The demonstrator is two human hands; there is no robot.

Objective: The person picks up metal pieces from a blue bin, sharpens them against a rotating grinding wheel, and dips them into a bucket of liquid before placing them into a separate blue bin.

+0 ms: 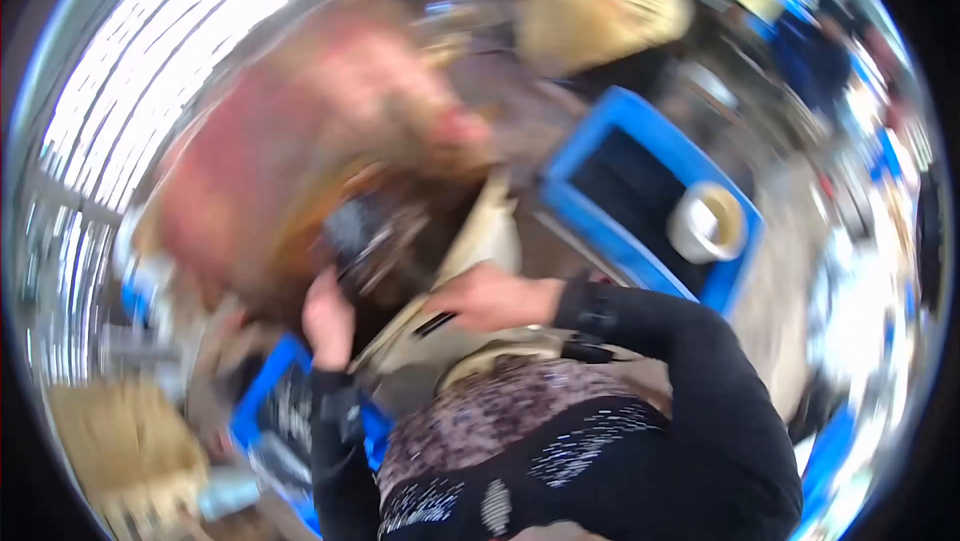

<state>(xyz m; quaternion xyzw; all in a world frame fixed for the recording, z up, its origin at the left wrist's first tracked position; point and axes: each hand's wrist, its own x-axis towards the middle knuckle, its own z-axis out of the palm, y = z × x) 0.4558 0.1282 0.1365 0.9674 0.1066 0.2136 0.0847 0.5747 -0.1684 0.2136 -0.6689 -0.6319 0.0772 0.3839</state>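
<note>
The view is smeared by motion. My left hand (328, 321) reaches up beside a dark, shiny bundle (358, 231); its fingers are too blurred to tell whether they grip it. Right of it, my right hand (490, 298) has its fingers curled in at the edge of a pale, cream-coloured flap (488, 233). A short black object (435, 324) shows just under these fingers, and I cannot make out what they hold. Between and beyond the hands lies a dark brown hollow. A large reddish-pink and tan mass (290, 131), its kind unclear, rises behind the bundle.
To the right stands a blue crate (590, 141) with a dark inside and a white round tub (708, 224) at its corner. Another blue crate (262, 391) is at my lower left, near a brown carton (130, 431). A cream sack-like shape (595, 16) lies far ahead.
</note>
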